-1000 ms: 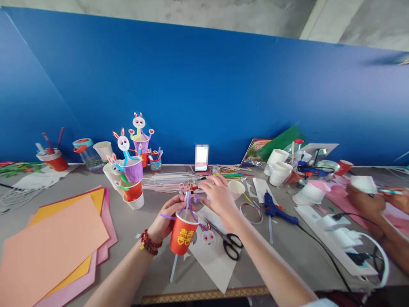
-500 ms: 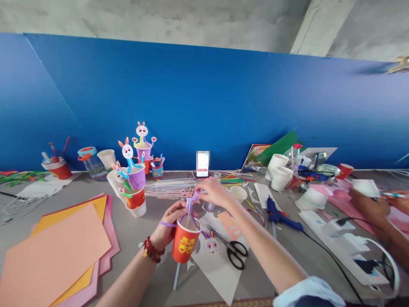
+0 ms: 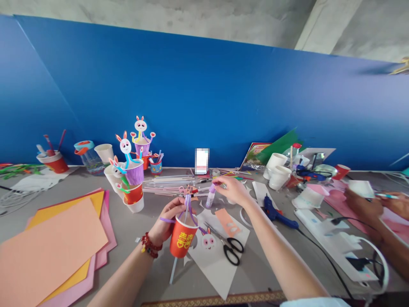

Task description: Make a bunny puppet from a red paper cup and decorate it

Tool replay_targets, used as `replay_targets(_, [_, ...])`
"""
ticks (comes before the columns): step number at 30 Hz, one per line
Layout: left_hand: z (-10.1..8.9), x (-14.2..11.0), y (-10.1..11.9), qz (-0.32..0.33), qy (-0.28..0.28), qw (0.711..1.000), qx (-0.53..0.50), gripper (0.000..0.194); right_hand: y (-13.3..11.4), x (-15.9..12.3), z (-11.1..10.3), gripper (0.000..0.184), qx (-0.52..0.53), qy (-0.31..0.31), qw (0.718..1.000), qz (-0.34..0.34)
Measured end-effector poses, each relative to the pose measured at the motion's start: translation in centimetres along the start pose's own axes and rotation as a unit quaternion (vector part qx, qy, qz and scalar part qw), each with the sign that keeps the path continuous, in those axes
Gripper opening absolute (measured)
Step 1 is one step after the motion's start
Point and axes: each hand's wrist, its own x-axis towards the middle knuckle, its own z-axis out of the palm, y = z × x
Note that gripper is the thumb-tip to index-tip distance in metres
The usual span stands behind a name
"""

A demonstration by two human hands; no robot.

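Note:
My left hand (image 3: 168, 216) is closed at the rim of a red paper cup (image 3: 183, 238) with yellow characters. Its fingertips meet the top of a clear straw (image 3: 173, 271), which runs through the cup and out below its base. Curved purple strips (image 3: 191, 204) are joined near the straw's top. My right hand (image 3: 230, 187) pinches the purple cap at the top of a small glue stick (image 3: 210, 198) standing on the table. Just right of the cup lies a white paper rabbit head (image 3: 208, 241) on white paper (image 3: 220, 273), beside black-handled scissors (image 3: 232, 251).
Finished rabbit cups (image 3: 134, 172) stand back left, behind stacked coloured paper (image 3: 57, 238). Several straws (image 3: 169, 181) lie behind my hands. A blue glue gun (image 3: 279, 217) and a white power strip (image 3: 332, 243) are to the right, near another person's hands (image 3: 367, 207).
My right hand has moved right, from the straw's top to the glue stick, carrying the purple cap. My left hand keeps its hold at the cup. The view has shifted slightly.

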Motion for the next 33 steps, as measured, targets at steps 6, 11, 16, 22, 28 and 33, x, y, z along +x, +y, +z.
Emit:
replay_targets(6, [0.0, 0.0, 0.0, 0.001, -0.007, 1.0, -0.001, 0.019, -0.8, -0.1, -0.4, 0.017, -0.028, -0.018, 0.999, 0.005])
replay_targets(11, [0.0, 0.0, 0.0, -0.001, -0.001, 1.0, 0.001, 0.021, -1.3, -0.4, -0.4, 0.015, -0.044, -0.032, 0.999, 0.002])
replay_targets(16, [-0.3, 0.2, -0.1, 0.005, -0.002, 1.0, 0.008, 0.018, -1.3, -1.0, 0.1, 0.015, -0.047, -0.03, 0.998, -0.005])
replay_targets(22, [-0.7, 0.2, -0.4, 0.011, -0.024, 1.0, 0.013, 0.013, -1.1, -2.0, 1.0, 0.02, -0.068, 0.004, 0.997, -0.032])
replay_targets(28, [-0.6, 0.4, -0.5, 0.008, -0.022, 1.0, 0.014, 0.013, -1.4, -2.0, 0.9, 0.017, -0.048, -0.01, 0.998, -0.048])
replay_targets(33, [-0.6, 0.4, -0.6, -0.003, -0.018, 1.0, 0.011, 0.017, -1.8, -1.4, 0.5, 0.015, -0.052, -0.047, 0.996, -0.046])
